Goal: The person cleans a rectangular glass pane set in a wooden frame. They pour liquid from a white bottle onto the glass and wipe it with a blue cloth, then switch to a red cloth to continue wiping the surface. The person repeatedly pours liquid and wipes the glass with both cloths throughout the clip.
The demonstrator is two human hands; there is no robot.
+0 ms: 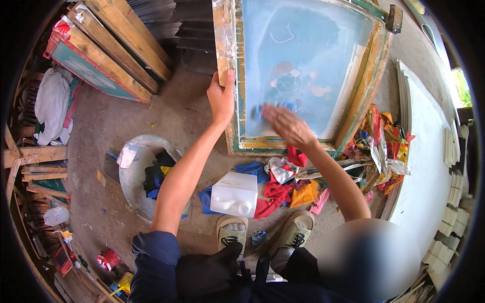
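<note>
A screen-printing frame (359,91) with wooden sides and pale blue mesh (323,45) leans upright before me. Faint cartoon-like outlines and pinkish patches show on the mesh. My left hand (221,101) is closed round the frame's left wooden side, thumb on the front face. Against the lower part of the mesh, my right hand (289,126) presses a blue cloth (288,106). Motion blurs its fingers, and the hand covers much of the cloth.
A white plastic jug (234,193) lies by my shoes, among colourful rags (275,197). To the left stands a round tub (132,187) with cloths inside. More wooden frames (108,55) lean at the upper left. Large white sheets (424,156) are stacked at the right.
</note>
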